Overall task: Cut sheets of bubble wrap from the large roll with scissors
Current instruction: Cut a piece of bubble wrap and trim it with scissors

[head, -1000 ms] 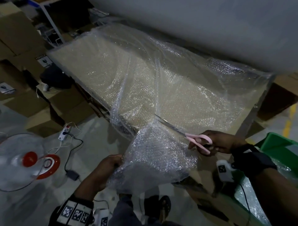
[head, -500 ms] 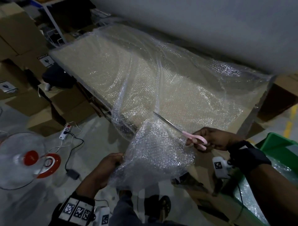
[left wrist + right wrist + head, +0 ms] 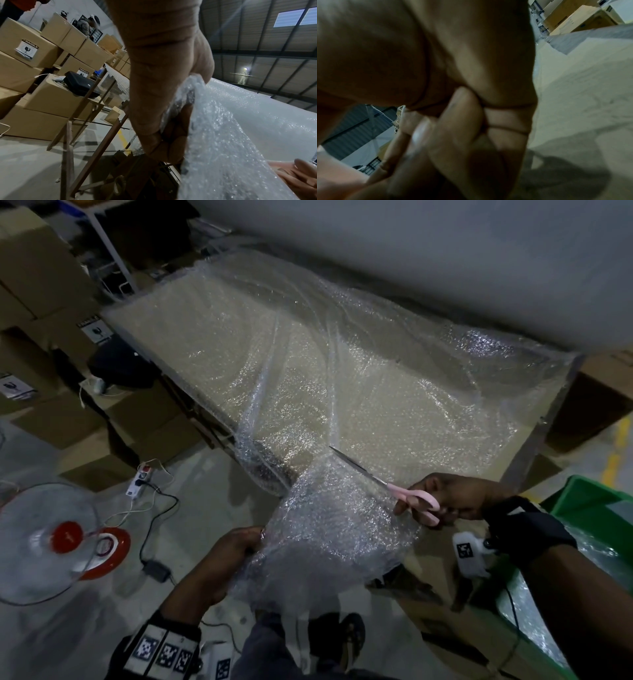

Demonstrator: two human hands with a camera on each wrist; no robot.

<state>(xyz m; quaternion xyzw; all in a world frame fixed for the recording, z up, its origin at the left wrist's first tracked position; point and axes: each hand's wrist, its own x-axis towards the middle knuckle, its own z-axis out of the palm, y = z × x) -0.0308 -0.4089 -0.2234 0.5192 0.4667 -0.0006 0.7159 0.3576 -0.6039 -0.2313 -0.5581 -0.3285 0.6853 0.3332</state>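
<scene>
Left hand pinches bubble wrap beside stacked cardboard boxes.

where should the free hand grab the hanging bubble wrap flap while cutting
Pinch the clear bubble wrap flap at its loose left edge, coming from the left, as the left hand does. It hangs limp off the table; pulling away from the pink-handled scissors in the right hand likely tautens it.
</scene>
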